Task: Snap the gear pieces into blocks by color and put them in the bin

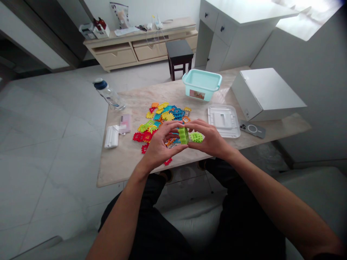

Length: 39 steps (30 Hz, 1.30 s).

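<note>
Between my left hand (164,142) and my right hand (208,136) is a small green block built of interlocking toy pieces (183,135). Fingers and thumbs of both hands close on it from the two sides, above the table. Just right of the block, partly behind my right hand, lies another green toy piece (196,137). A loose pile of flat interlocking pieces spreads behind and left of my left hand, with blue pieces (177,112), yellow pieces (167,116) and red pieces (146,136). My left hand hides part of that pile.
A mint plastic tub (202,85) stands at the table's back, its white lid (223,121) in front. To the right are a white box (267,94) and a phone (252,129). A water bottle (110,95) and a white case (111,137) occupy the left side of the table (114,169).
</note>
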Motion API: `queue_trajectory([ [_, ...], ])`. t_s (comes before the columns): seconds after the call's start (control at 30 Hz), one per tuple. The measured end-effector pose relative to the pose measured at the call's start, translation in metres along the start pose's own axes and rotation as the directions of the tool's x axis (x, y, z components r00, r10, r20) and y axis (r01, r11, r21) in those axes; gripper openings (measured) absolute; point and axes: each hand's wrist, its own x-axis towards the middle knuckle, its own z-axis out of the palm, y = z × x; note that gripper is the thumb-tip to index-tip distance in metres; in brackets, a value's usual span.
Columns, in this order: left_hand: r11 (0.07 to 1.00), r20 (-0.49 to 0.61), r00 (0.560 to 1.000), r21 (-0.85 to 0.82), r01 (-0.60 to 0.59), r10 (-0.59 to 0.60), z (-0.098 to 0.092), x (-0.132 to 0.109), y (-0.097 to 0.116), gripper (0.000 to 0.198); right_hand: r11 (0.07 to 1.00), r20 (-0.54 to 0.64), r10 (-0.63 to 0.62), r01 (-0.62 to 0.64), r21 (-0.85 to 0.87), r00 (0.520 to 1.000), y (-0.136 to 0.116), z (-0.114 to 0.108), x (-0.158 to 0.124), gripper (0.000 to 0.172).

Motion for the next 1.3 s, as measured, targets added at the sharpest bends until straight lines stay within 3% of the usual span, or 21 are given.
queue_trajectory([
  [0.07,1.000,-0.015,1.000,-0.008,0.026,-0.026,0.000,0.000,-0.004,0.060,0.997,-0.005,-0.032,0.032,-0.077,0.999,0.002,0.000,0.000,0.047],
  [0.17,0.981,-0.096,0.978,-0.074,0.177,-0.184,0.006,0.002,-0.013,0.070,0.964,-0.010,-0.057,0.052,-0.260,0.998,0.003,0.002,0.000,0.045],
  [0.33,0.950,-0.197,0.931,-0.117,0.288,-0.307,0.019,0.006,-0.023,0.058,0.894,0.067,0.011,0.020,-0.447,0.998,-0.002,0.008,0.001,0.040],
  [0.6,0.876,-0.170,0.872,-0.247,0.414,-0.460,0.016,0.006,-0.021,0.067,0.897,0.137,-0.002,0.062,-0.437,0.991,-0.003,0.012,-0.001,0.048],
  [0.97,0.891,-0.092,0.896,-0.194,0.411,-0.434,0.013,0.006,-0.025,0.061,0.916,0.190,-0.036,0.109,-0.387,0.981,0.003,0.009,0.000,0.042],
  [1.07,0.895,-0.195,0.875,-0.165,0.416,-0.443,0.010,0.010,-0.027,0.061,0.918,0.159,0.033,0.033,-0.396,0.987,0.022,-0.004,-0.001,0.047],
  [1.17,0.905,-0.297,0.855,-0.137,0.403,-0.426,0.004,0.014,-0.025,0.051,0.888,0.123,0.200,-0.127,-0.443,0.972,0.058,-0.025,-0.007,0.051],
  [1.23,0.905,-0.305,0.852,-0.142,0.400,-0.425,0.000,0.015,-0.022,0.042,0.847,0.177,0.329,-0.207,-0.490,0.928,0.084,-0.039,-0.016,0.051],
  [1.3,0.899,-0.298,0.849,-0.147,0.412,-0.437,-0.001,0.015,-0.017,0.038,0.793,0.258,0.452,-0.252,-0.554,0.854,0.104,-0.048,-0.027,0.052],
])
